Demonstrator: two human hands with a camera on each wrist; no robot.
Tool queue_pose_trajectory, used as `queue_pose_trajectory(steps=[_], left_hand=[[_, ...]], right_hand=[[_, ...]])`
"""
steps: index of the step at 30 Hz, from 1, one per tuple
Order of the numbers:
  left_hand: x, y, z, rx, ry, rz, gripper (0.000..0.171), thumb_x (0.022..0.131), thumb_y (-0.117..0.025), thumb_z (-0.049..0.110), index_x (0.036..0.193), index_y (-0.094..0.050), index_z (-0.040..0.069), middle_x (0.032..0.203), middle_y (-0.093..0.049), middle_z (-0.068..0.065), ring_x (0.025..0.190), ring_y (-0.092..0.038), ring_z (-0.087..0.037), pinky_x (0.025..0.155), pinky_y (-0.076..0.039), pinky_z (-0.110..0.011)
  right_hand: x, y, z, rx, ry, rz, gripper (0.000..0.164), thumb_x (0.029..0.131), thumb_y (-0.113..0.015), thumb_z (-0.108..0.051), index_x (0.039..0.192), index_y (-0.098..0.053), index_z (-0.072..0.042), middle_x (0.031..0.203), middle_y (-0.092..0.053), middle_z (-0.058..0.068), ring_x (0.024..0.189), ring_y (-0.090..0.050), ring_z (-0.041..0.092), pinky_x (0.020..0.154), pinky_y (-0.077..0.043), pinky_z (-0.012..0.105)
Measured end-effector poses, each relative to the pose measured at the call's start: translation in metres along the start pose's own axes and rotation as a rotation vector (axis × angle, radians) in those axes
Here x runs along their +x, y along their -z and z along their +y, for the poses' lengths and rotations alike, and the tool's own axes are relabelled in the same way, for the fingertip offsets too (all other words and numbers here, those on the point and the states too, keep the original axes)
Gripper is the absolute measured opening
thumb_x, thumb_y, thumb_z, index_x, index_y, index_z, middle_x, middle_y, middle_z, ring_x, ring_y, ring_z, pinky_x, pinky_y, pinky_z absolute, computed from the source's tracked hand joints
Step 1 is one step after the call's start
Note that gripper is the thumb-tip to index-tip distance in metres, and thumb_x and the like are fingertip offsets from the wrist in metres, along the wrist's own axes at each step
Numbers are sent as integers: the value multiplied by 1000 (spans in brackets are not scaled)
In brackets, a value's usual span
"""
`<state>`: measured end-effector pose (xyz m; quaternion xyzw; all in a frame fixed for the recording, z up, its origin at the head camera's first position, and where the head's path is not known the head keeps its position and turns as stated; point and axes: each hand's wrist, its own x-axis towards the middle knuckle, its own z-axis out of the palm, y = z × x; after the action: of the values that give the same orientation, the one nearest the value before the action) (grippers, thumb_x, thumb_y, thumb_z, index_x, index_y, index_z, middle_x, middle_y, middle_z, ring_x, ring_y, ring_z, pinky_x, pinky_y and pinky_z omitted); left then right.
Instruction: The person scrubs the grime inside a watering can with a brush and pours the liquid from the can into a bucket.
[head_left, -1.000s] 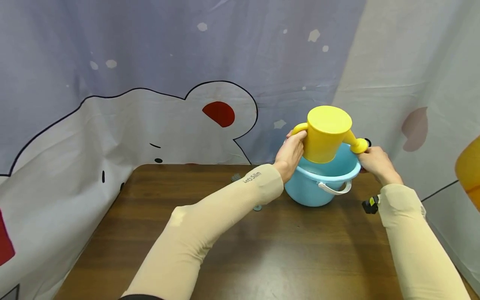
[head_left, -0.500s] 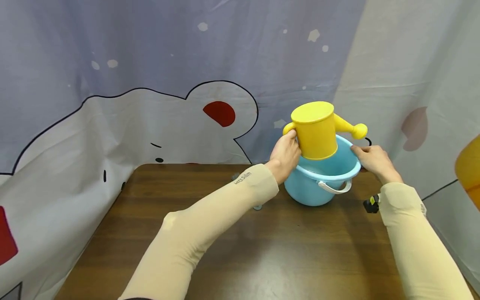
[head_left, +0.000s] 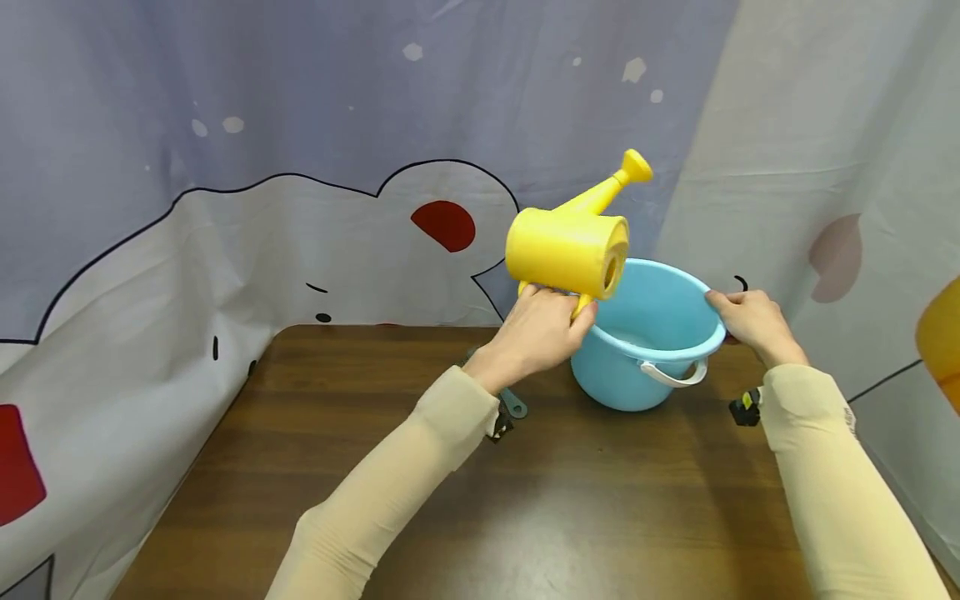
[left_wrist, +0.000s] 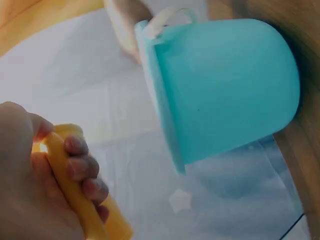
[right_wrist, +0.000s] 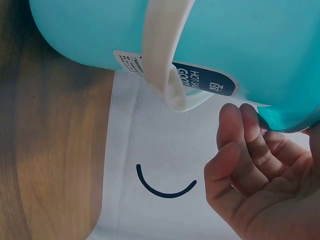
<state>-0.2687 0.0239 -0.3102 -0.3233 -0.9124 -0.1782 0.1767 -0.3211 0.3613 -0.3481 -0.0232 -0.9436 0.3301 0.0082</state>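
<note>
My left hand (head_left: 536, 329) grips the handle of a yellow watering can (head_left: 562, 246), which is up in the air left of the bucket. The can is tipped on its side, its spout rising to the upper right. The left wrist view shows the fingers curled round the yellow handle (left_wrist: 70, 185). A light blue bucket (head_left: 630, 383) with a white carrying handle (head_left: 671, 375) stands on the table. At its right rim, my right hand (head_left: 753, 323) pinches the edge, thumb on top. From the right wrist, a dark label (right_wrist: 210, 82) shows on the bucket's side.
A grey-green tool (head_left: 513, 405) lies on the brown wooden table (head_left: 375, 500), partly hidden behind my left wrist. A printed curtain (head_left: 262, 250) hangs along the table's back and sides. Something orange (head_left: 941, 342) shows at the right edge.
The watering can, earlier tilted over the bucket with its spout to the right, has moved left and rolled over, spout now up. My right hand stays at the bucket's rim.
</note>
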Motion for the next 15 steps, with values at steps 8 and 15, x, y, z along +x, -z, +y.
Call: queue_pose_trajectory(steps=[8, 15], left_hand=[[-36, 14, -29, -541, 245, -19, 48, 104, -38, 40, 66, -46, 11, 60, -37, -2, 54, -35, -17, 57, -30, -29], [-66, 12, -54, -747, 328, 107, 50, 104, -39, 36, 62, -47, 10, 58, -34, -3, 53, -28, -18, 54, -23, -29]], right_hand=[[1, 1, 4, 3, -18, 3, 73, 99, -39, -53, 130, -53, 12, 82, -67, 10, 69, -63, 18, 62, -49, 31], [2, 4, 6, -13, -28, 4, 75, 99, -38, -55, 132, -51, 11, 79, -67, 7, 69, -63, 18, 62, -47, 31]])
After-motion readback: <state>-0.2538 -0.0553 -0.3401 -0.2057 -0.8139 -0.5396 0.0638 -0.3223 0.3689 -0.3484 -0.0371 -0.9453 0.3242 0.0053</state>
